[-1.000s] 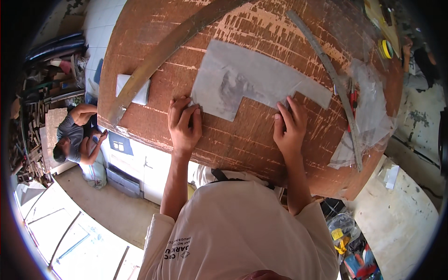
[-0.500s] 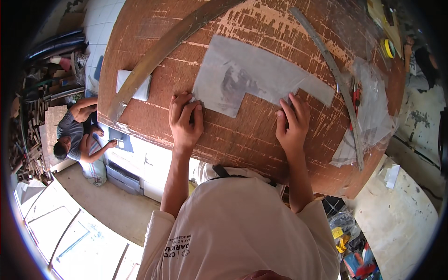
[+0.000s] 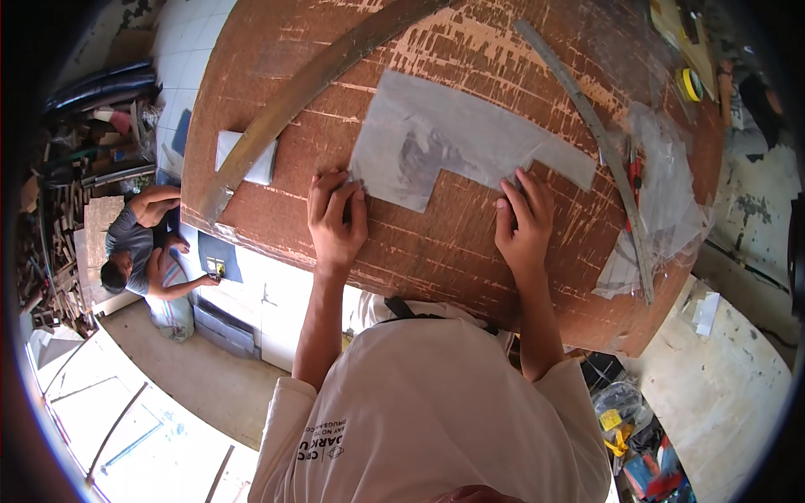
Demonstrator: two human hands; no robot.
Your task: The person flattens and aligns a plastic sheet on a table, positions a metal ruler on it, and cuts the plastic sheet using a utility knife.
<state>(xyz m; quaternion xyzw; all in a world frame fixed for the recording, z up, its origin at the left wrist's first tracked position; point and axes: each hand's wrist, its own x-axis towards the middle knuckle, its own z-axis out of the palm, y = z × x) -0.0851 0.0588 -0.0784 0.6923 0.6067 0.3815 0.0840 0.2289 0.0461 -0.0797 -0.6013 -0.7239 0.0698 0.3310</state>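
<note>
Scuffed brown table (image 3: 419,268), white tiles (image 3: 182,59)

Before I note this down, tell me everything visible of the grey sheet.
The grey sheet looks thin and smooth, perhaps plastic, with a stepped near edge and a dark, blotchy patch left of its middle. It lies flat on the scratched brown tabletop. The left hand seems to touch its left edge, the right hand its near edge.

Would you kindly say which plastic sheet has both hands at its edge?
The flat grey sheet with the notched near edge; the crumpled clear sheeting lies apart, farther right.
</note>
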